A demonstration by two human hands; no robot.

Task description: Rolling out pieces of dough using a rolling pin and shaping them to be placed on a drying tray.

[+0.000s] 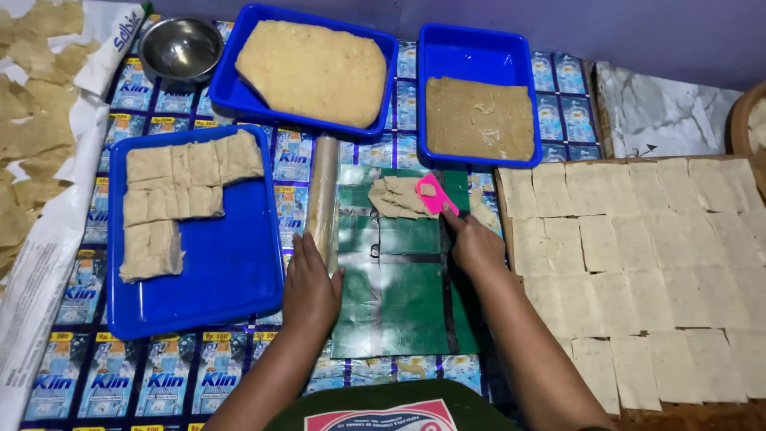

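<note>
My right hand (472, 242) grips a small pink plastic scraper (435, 194) whose blade lies on a ragged pile of dough scraps (397, 197) on the green work mat (399, 295). My left hand (309, 291) rests flat on the mat's left edge, fingers touching a plastic-wrapped rolling pin (323, 199) that lies lengthwise. A blue tray (231, 271) to the left holds cut dough blocks (179, 187).
Two blue trays at the back hold a pale dough slab (315, 70) and a brownish paste (479, 118). A steel bowl (180, 48) stands back left. Thin dough squares (638, 255) cover a wooden board on the right. Dried scraps (32, 120) lie at far left.
</note>
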